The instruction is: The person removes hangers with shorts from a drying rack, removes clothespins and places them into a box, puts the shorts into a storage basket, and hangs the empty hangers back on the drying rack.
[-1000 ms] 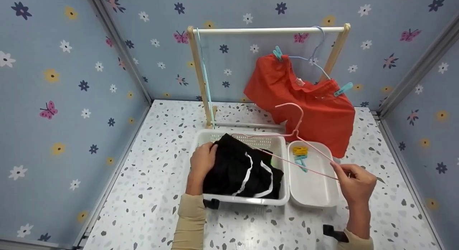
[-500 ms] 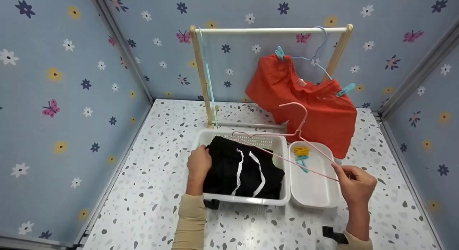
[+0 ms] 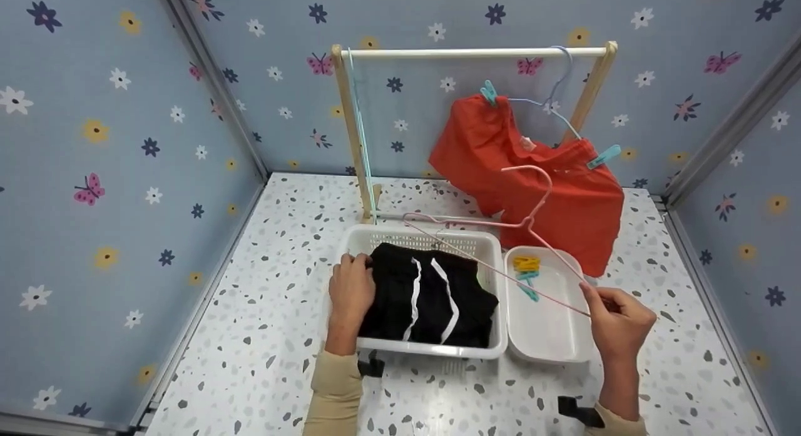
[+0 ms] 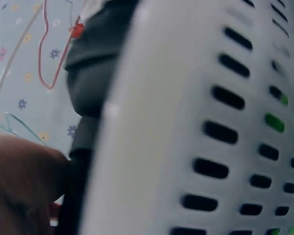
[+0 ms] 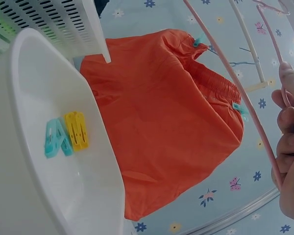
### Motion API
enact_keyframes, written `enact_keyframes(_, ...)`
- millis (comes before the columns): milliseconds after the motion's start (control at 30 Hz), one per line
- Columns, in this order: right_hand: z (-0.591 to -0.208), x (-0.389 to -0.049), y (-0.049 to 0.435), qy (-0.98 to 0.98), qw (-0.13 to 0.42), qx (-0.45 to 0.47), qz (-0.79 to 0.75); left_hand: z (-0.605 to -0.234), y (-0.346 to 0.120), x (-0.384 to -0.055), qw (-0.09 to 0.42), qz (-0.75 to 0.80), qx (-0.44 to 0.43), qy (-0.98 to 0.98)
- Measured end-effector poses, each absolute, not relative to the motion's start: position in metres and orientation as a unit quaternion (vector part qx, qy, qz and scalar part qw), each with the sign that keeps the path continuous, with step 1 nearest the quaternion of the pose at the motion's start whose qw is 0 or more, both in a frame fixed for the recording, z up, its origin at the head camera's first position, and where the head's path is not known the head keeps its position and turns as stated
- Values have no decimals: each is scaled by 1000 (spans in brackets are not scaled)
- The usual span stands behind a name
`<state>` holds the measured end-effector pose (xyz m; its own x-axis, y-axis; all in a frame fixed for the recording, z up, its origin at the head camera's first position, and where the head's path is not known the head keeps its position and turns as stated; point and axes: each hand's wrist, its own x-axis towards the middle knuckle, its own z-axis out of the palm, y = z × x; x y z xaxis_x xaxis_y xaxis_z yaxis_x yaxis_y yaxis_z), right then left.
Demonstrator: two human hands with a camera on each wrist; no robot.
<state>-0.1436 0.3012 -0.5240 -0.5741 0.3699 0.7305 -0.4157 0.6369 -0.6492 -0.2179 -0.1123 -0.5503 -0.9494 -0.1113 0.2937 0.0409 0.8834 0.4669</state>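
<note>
a black garment (image 3: pixel 428 298) is lying inside the white basket (image 3: pixel 432 348), its dull, softly wrinkled cloth covering most of the inside. 2 white strips (image 3: pixel 415 301) are running down the cloth, side by side and bending slightly. at the left rim of the basket, the left hand (image 3: pixel 352 292) is pinching the garment's edge in its grip. to the right of the basket, the right hand (image 3: pixel 619 320) is keeping a lower corner of a pink hanger (image 3: pixel 528 223) in its grip. the hanger is showing a thin wire frame and a curved hook, and in the head view it is crossing the basket's back rim. just right of the basket, a white tray (image 3: pixel 551 333) is holding yellow pegs (image 3: pixel 526 264) and teal pegs (image 3: pixel 529 290). beyond the basket, a red garment (image 3: pixel 563 198) is hanging from a rack (image 3: pixel 438 53).
</note>
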Motion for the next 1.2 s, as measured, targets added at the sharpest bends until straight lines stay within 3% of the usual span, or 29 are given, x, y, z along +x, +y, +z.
enact_keyframes(100,-524,-144,300,-779,456,9,431,-546,-111,-208,110,-247,-18,-963)
enact_keyframes(300,-523,-143,299,-781,447,-5,436,-546,-108,-196,-44,-265,-23,-963)
enact_keyframes(467,-507,-136,287,-765,446,-21,465,-553,-106,-194,-98,-270,-17,-958)
enact_keyframes(633,-484,-126,271,-748,411,-50,519,-558,-107,-193,-108,-265,-14,-958)
enact_keyframes(800,-485,-128,271,-698,331,-39,634,-558,-111,-193,-102,-279,-18,-955)
enact_keyframes(967,-481,-124,267,-630,230,26,741,-561,-119,-195,-82,-309,-25,-947)
enact_keyframes(1200,-465,-116,254,-484,99,214,843,-556,-132,-195,-31,-357,-67,-931)
